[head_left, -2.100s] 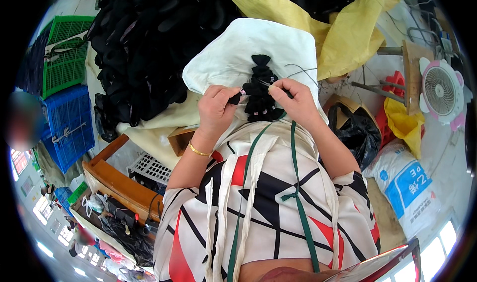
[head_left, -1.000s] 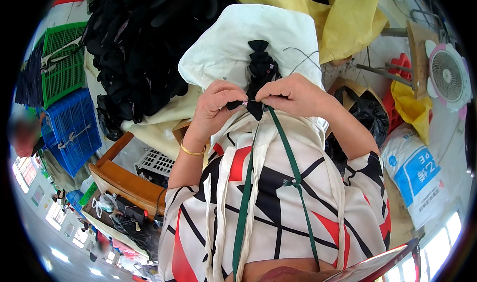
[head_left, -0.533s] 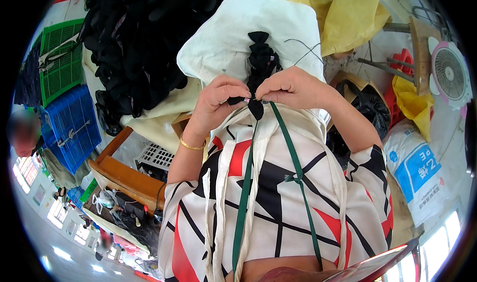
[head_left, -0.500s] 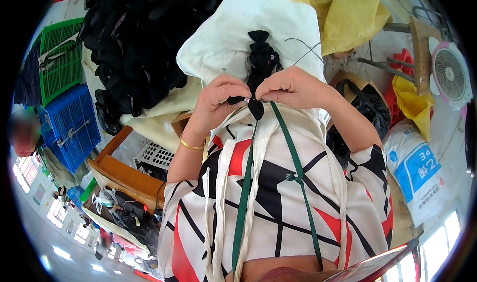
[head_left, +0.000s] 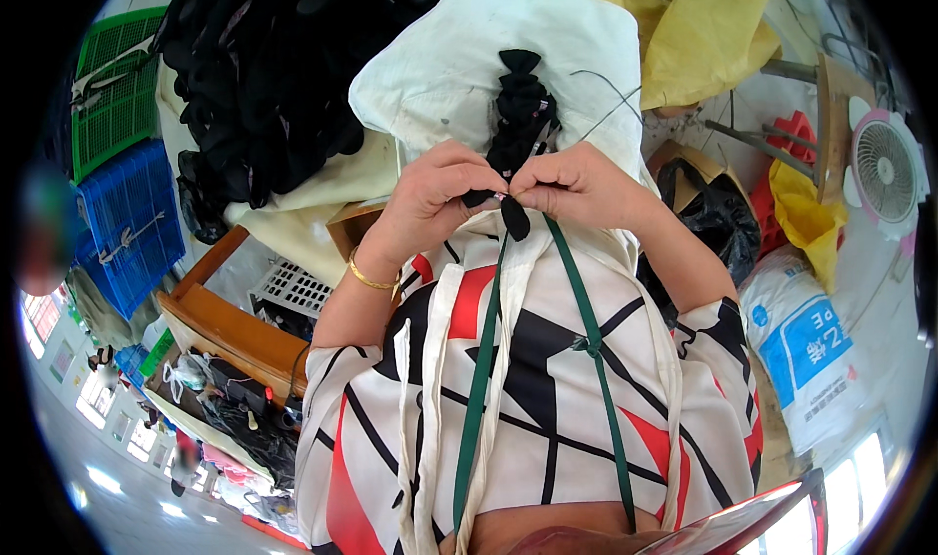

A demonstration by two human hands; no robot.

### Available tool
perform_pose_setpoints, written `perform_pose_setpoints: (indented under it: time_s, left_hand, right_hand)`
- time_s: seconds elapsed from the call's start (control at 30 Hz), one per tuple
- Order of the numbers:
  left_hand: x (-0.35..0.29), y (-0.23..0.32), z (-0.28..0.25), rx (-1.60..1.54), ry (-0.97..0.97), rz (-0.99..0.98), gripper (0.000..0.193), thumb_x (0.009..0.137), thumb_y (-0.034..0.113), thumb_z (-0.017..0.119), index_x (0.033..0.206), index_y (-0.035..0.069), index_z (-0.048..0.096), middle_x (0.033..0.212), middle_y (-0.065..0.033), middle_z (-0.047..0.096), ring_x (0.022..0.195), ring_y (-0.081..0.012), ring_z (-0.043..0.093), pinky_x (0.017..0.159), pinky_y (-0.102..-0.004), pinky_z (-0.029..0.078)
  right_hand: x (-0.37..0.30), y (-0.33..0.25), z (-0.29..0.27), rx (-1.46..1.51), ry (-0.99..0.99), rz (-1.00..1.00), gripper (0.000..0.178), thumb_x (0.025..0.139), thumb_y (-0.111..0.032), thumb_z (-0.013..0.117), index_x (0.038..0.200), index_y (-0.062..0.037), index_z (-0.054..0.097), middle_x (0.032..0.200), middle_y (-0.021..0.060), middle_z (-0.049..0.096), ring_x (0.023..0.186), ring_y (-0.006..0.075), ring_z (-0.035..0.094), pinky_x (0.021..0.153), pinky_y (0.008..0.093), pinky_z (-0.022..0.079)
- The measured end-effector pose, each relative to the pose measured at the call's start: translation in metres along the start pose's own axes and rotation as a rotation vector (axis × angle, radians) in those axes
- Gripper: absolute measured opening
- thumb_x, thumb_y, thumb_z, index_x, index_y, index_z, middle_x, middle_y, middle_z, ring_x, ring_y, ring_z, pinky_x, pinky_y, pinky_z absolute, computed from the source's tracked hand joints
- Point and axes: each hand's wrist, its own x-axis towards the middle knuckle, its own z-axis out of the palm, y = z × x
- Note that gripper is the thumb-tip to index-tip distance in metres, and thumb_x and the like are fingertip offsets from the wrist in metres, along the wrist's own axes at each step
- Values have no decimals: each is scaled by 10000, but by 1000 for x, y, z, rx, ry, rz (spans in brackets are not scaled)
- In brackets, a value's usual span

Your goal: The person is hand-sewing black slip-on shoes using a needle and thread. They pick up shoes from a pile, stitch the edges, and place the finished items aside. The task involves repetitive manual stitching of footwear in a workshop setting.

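Note:
Over my lap, my left hand (head_left: 440,195) pinches a small black fabric piece (head_left: 515,221) with a pale, narrow middle. One dark end hangs below my fingers. My right hand (head_left: 578,186) is closed in a pinch right against that middle, the fingertips of both hands nearly touching. Whatever sits between the right fingertips is too small to make out. Just beyond my hands, a string of bunched black fabric pieces (head_left: 525,110) lies on a white cloth (head_left: 430,42) spread over my lap. A thin dark thread (head_left: 614,94) curls on the cloth's right side.
A large heap of black fabric pieces (head_left: 264,86) rises at the far left. Blue (head_left: 132,228) and green (head_left: 115,91) plastic crates stand left, with a wooden frame (head_left: 230,330) nearer. On the right are a black plastic bag (head_left: 718,208), a white sack (head_left: 806,350) and a fan (head_left: 884,159).
Both hands stay pinched at the black piece, having shifted slightly closer together. The view has moved a little; the string of pieces still lies on the white cloth.

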Motion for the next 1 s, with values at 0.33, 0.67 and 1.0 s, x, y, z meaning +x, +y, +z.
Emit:
perform_pose_setpoints:
  time_s: [0.33, 0.67, 1.0]
  left_hand:
    - [3, 2, 4, 9, -29, -41, 207, 746, 31, 774, 928, 83, 693, 824, -53, 629, 787, -249, 589, 671, -338, 473]
    - [2, -3, 8, 11, -49, -67, 173, 752, 52, 753, 905, 69, 675, 798, -70, 614, 752, -271, 578, 660, -353, 462]
    - [4, -6, 3, 60, 17, -148, 105, 781, 53, 736, 863, 44, 671, 769, -87, 616, 721, -258, 585, 616, -327, 461]
  right_hand:
    - [0, 12, 3, 99, -15, 202, 407, 934, -349, 621, 1169, -31, 525, 687, 10, 489, 654, 108, 457, 625, 266, 389]
    - [4, 6, 7, 104, -34, 222, 364, 916, -194, 559, 1218, -20, 452, 714, 30, 551, 657, 112, 490, 629, 275, 410]
    - [1, 14, -1, -138, 375, 64, 125, 906, -149, 667, 963, -38, 659, 828, 15, 613, 704, 81, 564, 656, 249, 474]
